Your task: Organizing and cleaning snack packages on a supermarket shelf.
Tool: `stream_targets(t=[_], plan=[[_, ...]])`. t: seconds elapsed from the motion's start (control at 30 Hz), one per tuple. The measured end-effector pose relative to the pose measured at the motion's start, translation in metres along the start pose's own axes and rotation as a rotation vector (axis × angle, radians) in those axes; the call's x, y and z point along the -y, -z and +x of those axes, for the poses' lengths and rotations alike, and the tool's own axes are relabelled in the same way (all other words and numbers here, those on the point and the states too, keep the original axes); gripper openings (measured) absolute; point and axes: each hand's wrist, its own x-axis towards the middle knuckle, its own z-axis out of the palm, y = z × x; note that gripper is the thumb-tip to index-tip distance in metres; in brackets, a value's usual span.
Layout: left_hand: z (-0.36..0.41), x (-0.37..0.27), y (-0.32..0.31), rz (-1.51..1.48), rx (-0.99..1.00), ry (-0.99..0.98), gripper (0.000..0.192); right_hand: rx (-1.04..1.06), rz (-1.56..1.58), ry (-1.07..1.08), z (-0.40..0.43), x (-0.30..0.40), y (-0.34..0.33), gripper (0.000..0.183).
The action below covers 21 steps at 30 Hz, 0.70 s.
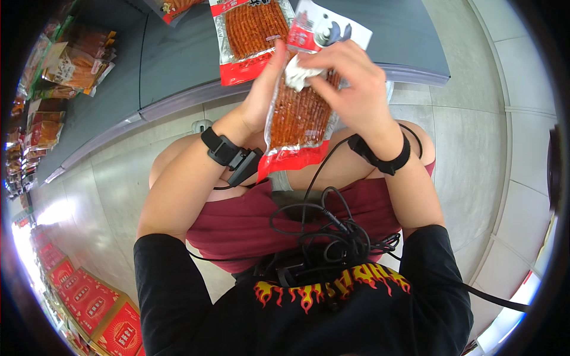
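Note:
My left hand [266, 91] grips the left edge of a clear-fronted snack packet [299, 122] filled with rows of reddish-brown strips. The packet tilts above my knees, its red band at the bottom and a white and red printed header at the top. Pinched in the fingers of my right hand [354, 84] is a crumpled white tissue or cloth [299, 73], which touches the packet's front near its upper part. A similar packet [256, 35] lies on the grey shelf [182, 58] just beyond my left hand.
More packaged snacks [75, 69] fill the shelf at the left. Another packet [171, 6] lies at the far edge. Red cartons [89, 298] are stacked at lower left. Tangled black cables [343, 240] rest on my lap, and one cable leads off to the right. The shelf's front lip [173, 102] runs beyond my knees.

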Motion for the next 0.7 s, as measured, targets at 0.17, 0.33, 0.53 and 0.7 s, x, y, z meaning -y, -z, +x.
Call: stream_targets(t=[0.17, 0.33, 0.53, 0.7], plan=[[0.002, 0.01, -0.005, 0.017, 0.008, 0.053, 0.082, -0.065, 0.049, -0.178, 0.002, -0.004, 0.007, 0.021], [0.003, 0.0, 0.004, -0.01, -0.034, -0.042, 0.082, 0.028, 0.169, -0.071, -0.001, 0.0, -0.003, 0.022], [0.005, -0.002, 0.015, -0.058, -0.083, -0.123, 0.087, 0.243, 0.283, 0.043, -0.01, 0.011, -0.014, 0.024], [0.005, 0.002, 0.016, -0.154, 0.038, 0.008, 0.085, 0.044, 0.169, 0.024, -0.007, 0.008, -0.012, 0.023]])
